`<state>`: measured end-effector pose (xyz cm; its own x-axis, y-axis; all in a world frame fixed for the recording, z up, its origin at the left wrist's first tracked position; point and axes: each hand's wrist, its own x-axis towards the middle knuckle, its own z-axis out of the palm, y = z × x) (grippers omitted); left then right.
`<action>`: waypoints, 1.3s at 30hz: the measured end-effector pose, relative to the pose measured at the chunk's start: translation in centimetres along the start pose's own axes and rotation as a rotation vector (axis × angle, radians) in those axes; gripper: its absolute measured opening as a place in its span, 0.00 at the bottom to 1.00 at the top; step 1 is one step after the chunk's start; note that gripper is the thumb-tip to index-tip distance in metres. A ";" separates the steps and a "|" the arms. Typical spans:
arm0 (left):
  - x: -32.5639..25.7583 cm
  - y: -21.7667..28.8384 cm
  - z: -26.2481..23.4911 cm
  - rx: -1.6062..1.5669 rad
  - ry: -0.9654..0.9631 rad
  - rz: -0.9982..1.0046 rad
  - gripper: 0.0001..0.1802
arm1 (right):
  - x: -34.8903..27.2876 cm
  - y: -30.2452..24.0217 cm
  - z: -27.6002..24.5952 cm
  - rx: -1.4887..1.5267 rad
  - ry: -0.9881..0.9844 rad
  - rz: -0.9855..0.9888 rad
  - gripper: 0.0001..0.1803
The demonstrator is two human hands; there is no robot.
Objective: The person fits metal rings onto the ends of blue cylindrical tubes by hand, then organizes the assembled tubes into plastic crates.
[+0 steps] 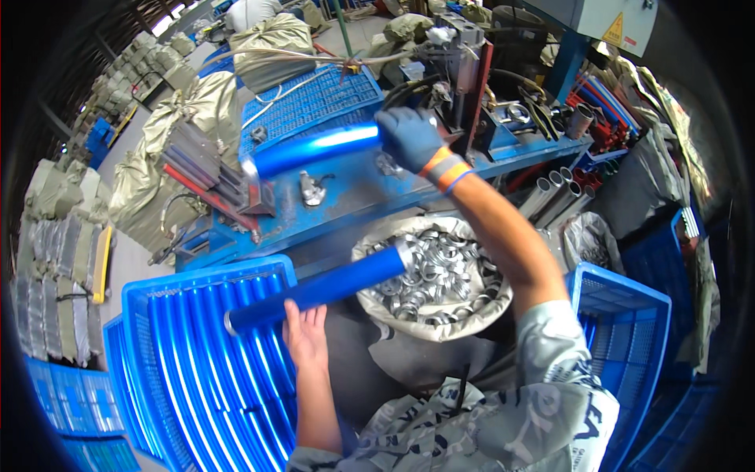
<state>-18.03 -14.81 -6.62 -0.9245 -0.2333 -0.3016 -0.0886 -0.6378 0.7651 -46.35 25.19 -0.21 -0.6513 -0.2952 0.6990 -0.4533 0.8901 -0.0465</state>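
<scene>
My left hand (pixel 307 337), bare, holds a blue metal tube (pixel 330 286) near its left end, palm turned up and thumb against the side. The tube slants up to the right, its silvery end over a cloth-lined round container (pixel 440 329) of silvery metal rings (pixel 440 271). My right hand (pixel 413 140), in a blue-grey glove with an orange cuff, grips the right end of a second blue tube (pixel 318 149). That tube's left end meets a metal fixture (pixel 253 193) on the blue workbench (pixel 346 200). The glove hides its right end.
A blue crate (pixel 206 285) of blue tubes stands at my left; another blue crate (pixel 629 293) is at my right. An upright machine head (pixel 464 71) rises behind my right hand. A blue perforated mat (pixel 314 102) and a small metal part (pixel 312 189) lie on the bench.
</scene>
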 end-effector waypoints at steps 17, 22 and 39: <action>35.2 -15.6 20.6 0.101 0.093 -0.161 0.38 | -48.1 -6.7 -44.2 0.448 0.441 1.340 0.42; 35.5 -15.1 19.8 0.202 0.082 -0.156 0.49 | -57.1 -9.4 -49.5 -0.092 0.392 1.427 0.35; -47.7 -32.5 7.4 0.464 -2.340 0.317 0.17 | -105.8 -34.9 -46.7 -0.540 -0.704 2.115 0.32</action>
<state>26.17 22.47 -12.87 0.3890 0.8211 0.4178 0.3384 -0.5492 0.7641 66.81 41.54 -39.29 0.0824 0.9359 -0.3425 0.9947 -0.0563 0.0857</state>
